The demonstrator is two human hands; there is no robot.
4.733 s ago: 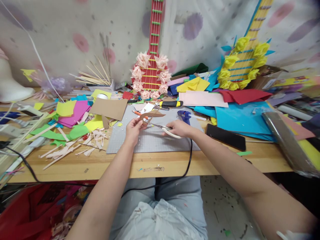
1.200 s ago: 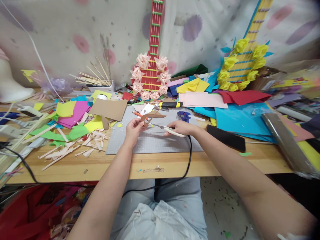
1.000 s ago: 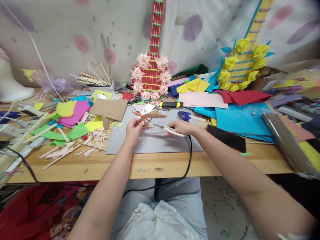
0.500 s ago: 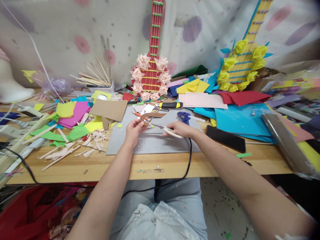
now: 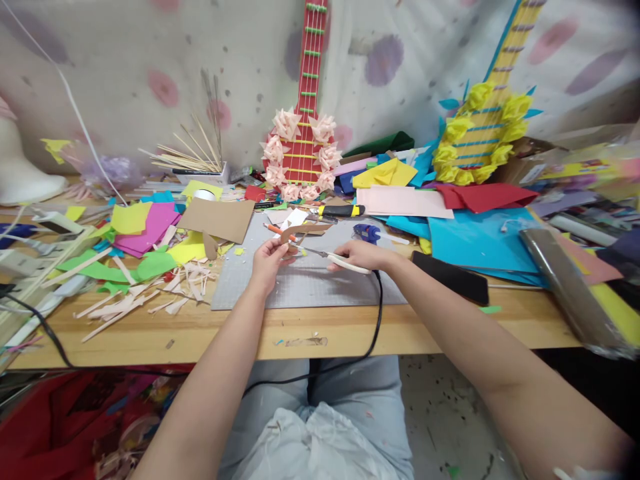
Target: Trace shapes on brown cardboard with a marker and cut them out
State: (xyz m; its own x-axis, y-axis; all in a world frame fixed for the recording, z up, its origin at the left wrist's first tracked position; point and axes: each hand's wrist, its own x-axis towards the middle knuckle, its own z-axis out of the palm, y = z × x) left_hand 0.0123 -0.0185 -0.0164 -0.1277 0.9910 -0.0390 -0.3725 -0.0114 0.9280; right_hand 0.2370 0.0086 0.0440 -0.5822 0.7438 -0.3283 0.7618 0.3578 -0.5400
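My left hand [image 5: 267, 257] pinches a small curved piece of brown cardboard [image 5: 301, 231] and holds it just above the grey cutting mat [image 5: 305, 283]. My right hand [image 5: 361, 254] grips white-handled scissors [image 5: 334, 258]; their blades point left and meet the cardboard's lower edge near my left fingertips. Both hands hover over the middle of the mat.
A blue glue gun [image 5: 367, 233] with a black cord, a yellow-black utility knife [image 5: 339, 211], a brown cardboard sheet [image 5: 218, 218], a black phone [image 5: 451, 277] and heaps of coloured paper crowd the wooden table [image 5: 150, 333]. Two paper guitars [image 5: 303, 143] lean on the back wall.
The scissors have worked a little along the cardboard's edge and the piece has turned slightly in my left hand. Both hands stay over the mat.
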